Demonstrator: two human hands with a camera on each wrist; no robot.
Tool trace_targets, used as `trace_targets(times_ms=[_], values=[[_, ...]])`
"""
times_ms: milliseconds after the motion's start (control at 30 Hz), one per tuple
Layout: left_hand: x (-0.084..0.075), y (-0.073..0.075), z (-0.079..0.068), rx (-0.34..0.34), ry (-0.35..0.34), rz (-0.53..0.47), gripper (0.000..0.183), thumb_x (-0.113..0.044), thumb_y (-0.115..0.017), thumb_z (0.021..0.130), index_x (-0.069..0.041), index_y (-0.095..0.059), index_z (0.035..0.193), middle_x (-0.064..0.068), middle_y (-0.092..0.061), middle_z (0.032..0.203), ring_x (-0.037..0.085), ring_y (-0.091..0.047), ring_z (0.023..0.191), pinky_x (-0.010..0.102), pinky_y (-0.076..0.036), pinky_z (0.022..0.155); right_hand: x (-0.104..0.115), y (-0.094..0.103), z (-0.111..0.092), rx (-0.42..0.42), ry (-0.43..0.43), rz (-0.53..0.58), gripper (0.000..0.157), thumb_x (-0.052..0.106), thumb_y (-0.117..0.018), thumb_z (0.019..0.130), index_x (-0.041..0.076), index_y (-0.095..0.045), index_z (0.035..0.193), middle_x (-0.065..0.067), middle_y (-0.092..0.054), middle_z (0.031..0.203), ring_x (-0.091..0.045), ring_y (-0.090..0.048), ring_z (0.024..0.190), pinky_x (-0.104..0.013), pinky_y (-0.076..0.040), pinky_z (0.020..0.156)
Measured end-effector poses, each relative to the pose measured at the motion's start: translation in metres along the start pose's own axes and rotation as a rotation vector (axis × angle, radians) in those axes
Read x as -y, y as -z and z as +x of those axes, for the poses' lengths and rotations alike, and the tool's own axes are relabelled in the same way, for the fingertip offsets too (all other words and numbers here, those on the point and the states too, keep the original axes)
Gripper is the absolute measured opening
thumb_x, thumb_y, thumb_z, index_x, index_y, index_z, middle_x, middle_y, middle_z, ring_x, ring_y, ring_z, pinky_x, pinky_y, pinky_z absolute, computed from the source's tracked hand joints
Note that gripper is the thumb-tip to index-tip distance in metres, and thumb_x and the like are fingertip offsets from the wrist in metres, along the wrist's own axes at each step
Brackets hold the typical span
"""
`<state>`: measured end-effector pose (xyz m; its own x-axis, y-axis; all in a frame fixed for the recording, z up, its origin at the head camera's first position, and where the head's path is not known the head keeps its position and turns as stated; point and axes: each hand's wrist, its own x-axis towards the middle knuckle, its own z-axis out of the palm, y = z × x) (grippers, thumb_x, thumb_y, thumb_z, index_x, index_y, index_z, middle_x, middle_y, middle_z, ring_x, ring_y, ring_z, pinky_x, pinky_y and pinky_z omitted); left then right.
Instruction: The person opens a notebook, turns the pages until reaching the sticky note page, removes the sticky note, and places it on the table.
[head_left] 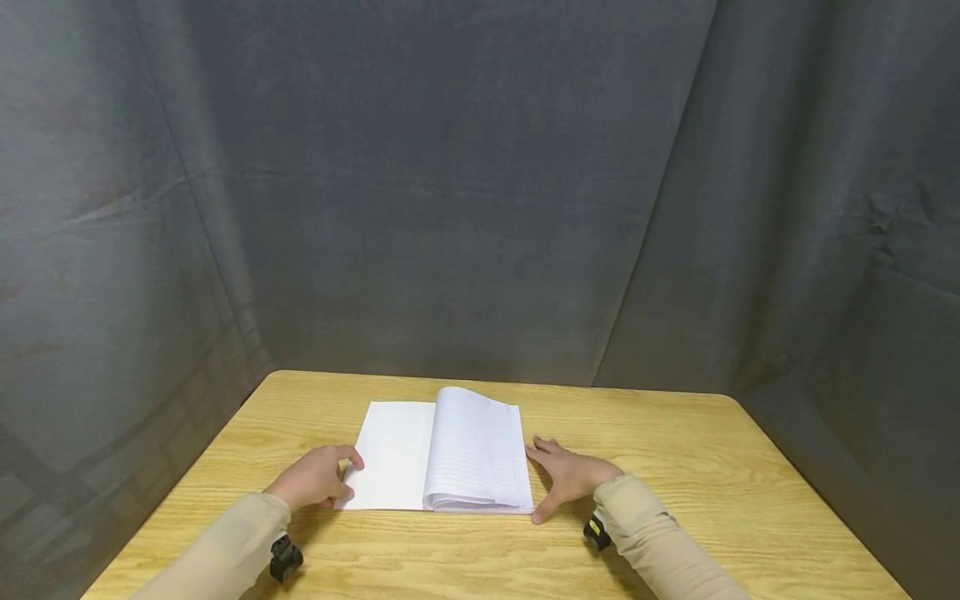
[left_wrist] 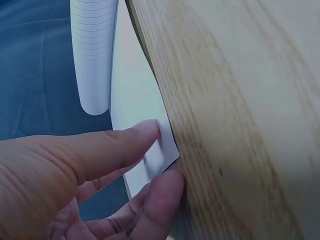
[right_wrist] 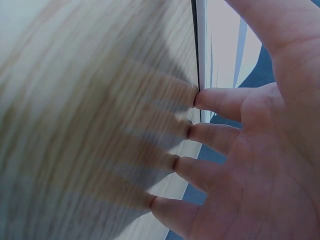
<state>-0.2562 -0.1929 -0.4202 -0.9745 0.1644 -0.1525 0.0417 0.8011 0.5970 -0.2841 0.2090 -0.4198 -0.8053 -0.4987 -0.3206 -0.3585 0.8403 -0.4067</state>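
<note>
An open notebook (head_left: 393, 454) lies on the wooden table. Its left side is a blank white page, while lined pages (head_left: 476, 450) curl up on its right half. My left hand (head_left: 318, 477) is at the notebook's left edge near the lower corner. In the left wrist view, the thumb (left_wrist: 145, 131) lies over the white page and a bent finger (left_wrist: 165, 192) meets the edge, pinching that corner. Fingers spread, my right hand (head_left: 573, 475) rests along the right edge. Its fingertips (right_wrist: 202, 97) touch the table beside the pages, with the thumb at the near right corner.
The wooden table (head_left: 675, 467) has a light grain and rounded far corners. Dark grey cloth (head_left: 450, 208) hangs behind it and on both sides. Small black cameras sit on both wrists, below beige sleeves (head_left: 225, 546).
</note>
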Motion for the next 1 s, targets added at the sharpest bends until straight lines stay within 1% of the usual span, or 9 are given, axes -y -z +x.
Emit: trace_targets(times_ms=[167, 300, 400, 433, 533, 667, 767, 867, 1000], values=[[0.0, 0.0, -0.001, -0.004, 0.0, 0.004, 0.032, 0.005, -0.074, 0.076, -0.008, -0.065, 0.104, 0.005, -0.053, 0.056, 0.013, -0.043, 0.044, 0.024, -0.039, 0.046, 0.0, 0.0, 0.0, 0.003, 0.005, 0.001, 0.115, 0.051, -0.083, 0.068, 0.004, -0.021, 0.153, -0.021, -0.009, 0.16, -0.044, -0.009, 0.146, -0.06, -0.022, 0.112], [0.0, 0.002, -0.002, 0.0, -0.016, -0.002, 0.032, 0.005, -0.074, 0.076, -0.007, -0.065, 0.105, 0.005, -0.053, 0.058, 0.013, -0.045, 0.045, 0.025, -0.04, 0.046, 0.001, 0.001, 0.0, 0.005, 0.003, 0.0, 0.115, 0.051, -0.083, 0.068, 0.004, -0.021, 0.153, -0.021, -0.009, 0.16, -0.044, -0.009, 0.146, -0.06, -0.022, 0.112], [0.0, 0.006, -0.002, -0.006, -0.039, 0.003, 0.032, 0.004, -0.073, 0.078, -0.005, -0.065, 0.107, 0.005, -0.055, 0.061, 0.014, -0.048, 0.046, 0.026, -0.042, 0.047, 0.001, 0.001, -0.001, 0.001, 0.0, -0.003, 0.115, 0.051, -0.083, 0.068, 0.004, -0.022, 0.153, -0.021, -0.009, 0.16, -0.043, -0.009, 0.146, -0.06, -0.023, 0.112], [-0.001, 0.008, -0.002, -0.015, -0.041, 0.0, 0.032, 0.003, -0.073, 0.078, -0.005, -0.065, 0.107, 0.005, -0.055, 0.063, 0.015, -0.049, 0.048, 0.027, -0.042, 0.047, 0.001, 0.001, -0.001, 0.0, -0.001, -0.003, 0.115, 0.05, -0.083, 0.068, 0.004, -0.022, 0.152, -0.02, -0.009, 0.16, -0.043, -0.009, 0.147, -0.06, -0.023, 0.112], [-0.006, 0.016, -0.002, -0.048, -0.073, 0.011, 0.032, 0.0, -0.074, 0.079, -0.004, -0.065, 0.109, 0.006, -0.056, 0.071, 0.017, -0.05, 0.055, 0.028, -0.042, 0.051, 0.001, 0.001, -0.001, -0.001, -0.001, 0.002, 0.114, 0.05, -0.083, 0.068, 0.004, -0.022, 0.153, -0.021, -0.009, 0.16, -0.043, -0.008, 0.146, -0.06, -0.023, 0.112], [-0.02, 0.027, 0.001, -0.088, -0.102, -0.009, 0.033, -0.004, -0.074, 0.08, -0.003, -0.064, 0.112, 0.008, -0.057, 0.084, 0.018, -0.053, 0.064, 0.03, -0.045, 0.057, 0.0, 0.0, -0.001, 0.003, -0.003, 0.009, 0.114, 0.05, -0.083, 0.068, 0.005, -0.021, 0.153, -0.02, -0.008, 0.16, -0.043, -0.008, 0.147, -0.06, -0.023, 0.112], [-0.035, 0.033, 0.003, -0.104, -0.122, -0.042, 0.034, -0.007, -0.074, 0.081, -0.005, -0.064, 0.113, 0.009, -0.059, 0.09, 0.018, -0.057, 0.069, 0.031, -0.049, 0.061, -0.001, 0.0, -0.001, 0.004, -0.003, 0.014, 0.114, 0.05, -0.083, 0.068, 0.005, -0.021, 0.153, -0.02, -0.008, 0.16, -0.043, -0.007, 0.147, -0.061, -0.023, 0.112], [-0.05, 0.036, 0.005, -0.114, -0.17, -0.064, 0.033, -0.009, -0.075, 0.081, -0.007, -0.065, 0.112, 0.008, -0.06, 0.09, 0.016, -0.059, 0.072, 0.03, -0.05, 0.063, -0.001, 0.0, -0.001, 0.003, 0.0, 0.018, 0.114, 0.05, -0.083, 0.068, 0.005, -0.021, 0.153, -0.021, -0.008, 0.16, -0.044, -0.007, 0.146, -0.061, -0.023, 0.111], [-0.072, 0.033, 0.009, -0.108, -0.244, -0.118, 0.03, -0.008, -0.075, 0.08, -0.008, -0.066, 0.109, 0.006, -0.06, 0.087, 0.014, -0.061, 0.07, 0.029, -0.051, 0.063, -0.001, -0.001, 0.0, 0.001, 0.001, 0.015, 0.114, 0.05, -0.083, 0.068, 0.004, -0.022, 0.153, -0.021, -0.008, 0.16, -0.043, -0.008, 0.146, -0.061, -0.024, 0.111]])
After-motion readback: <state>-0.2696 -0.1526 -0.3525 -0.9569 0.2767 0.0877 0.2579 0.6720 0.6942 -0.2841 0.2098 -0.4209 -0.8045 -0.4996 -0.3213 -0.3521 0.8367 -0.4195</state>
